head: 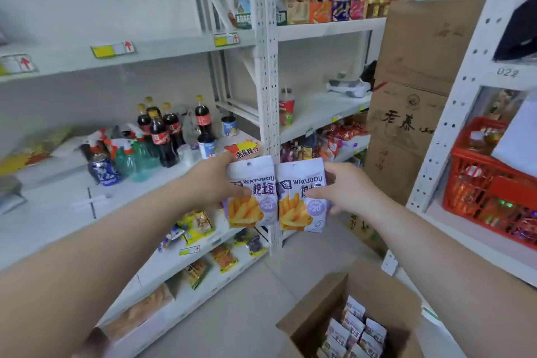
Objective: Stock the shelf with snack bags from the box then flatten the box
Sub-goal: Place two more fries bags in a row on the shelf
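I hold two pale purple snack bags printed with fries side by side in front of the white shelf post (267, 90). My left hand (216, 183) grips the left snack bag (252, 192) by its left edge. My right hand (348, 187) grips the right snack bag (300, 195) by its right edge. The open cardboard box (313, 317) stands on the floor at the lower right, with several more of the same bags (356, 328) upright inside. The white shelf (58, 212) at waist height lies to the left of the bags.
Cola bottles (162, 131), spray bottles and cans stand on the left shelf. Snack packs fill the lower shelves (203, 244). Stacked cardboard cartons (406, 113) rise behind on the right. A red basket (491, 180) sits on the right rack.
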